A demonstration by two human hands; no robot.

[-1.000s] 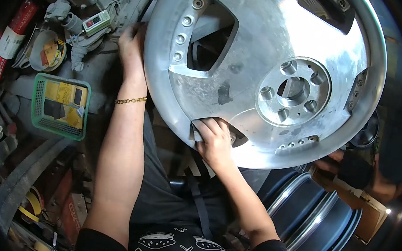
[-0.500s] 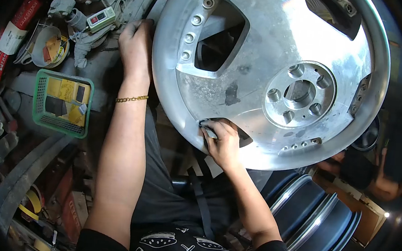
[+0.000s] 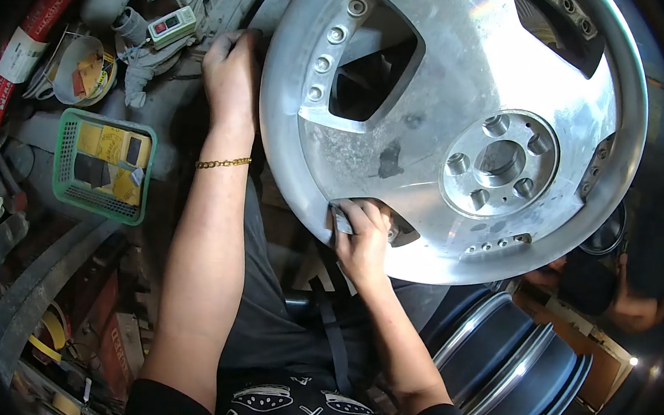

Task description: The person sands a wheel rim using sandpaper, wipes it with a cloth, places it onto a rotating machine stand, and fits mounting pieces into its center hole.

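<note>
A large bare-metal alloy wheel (image 3: 398, 158) with wide window openings and a round hub bore is in front of me. My left hand (image 3: 232, 75) is at the wheel's left outer edge, closed, with its fingertips partly hidden behind the rim. My right hand (image 3: 364, 241) is at the lower window opening. Its fingers pinch a small grey folded piece of sandpaper (image 3: 342, 222) against the edge of that opening, near the inner rim lip. Some of its fingers reach into the opening.
To the left, a green plastic basket (image 3: 62, 163) holds several yellow and dark abrasive sheets. A white tub (image 3: 68, 70) and a switch box (image 3: 171, 27) are behind it. More wheel rims (image 3: 507, 362) are stacked at lower right. Another person's arm (image 3: 636, 309) shows at far right.
My right hand has shifted slightly left and turned more upright at the opening's edge, still pinching the sandpaper. The wheel and my left hand appear slightly further right in view.
</note>
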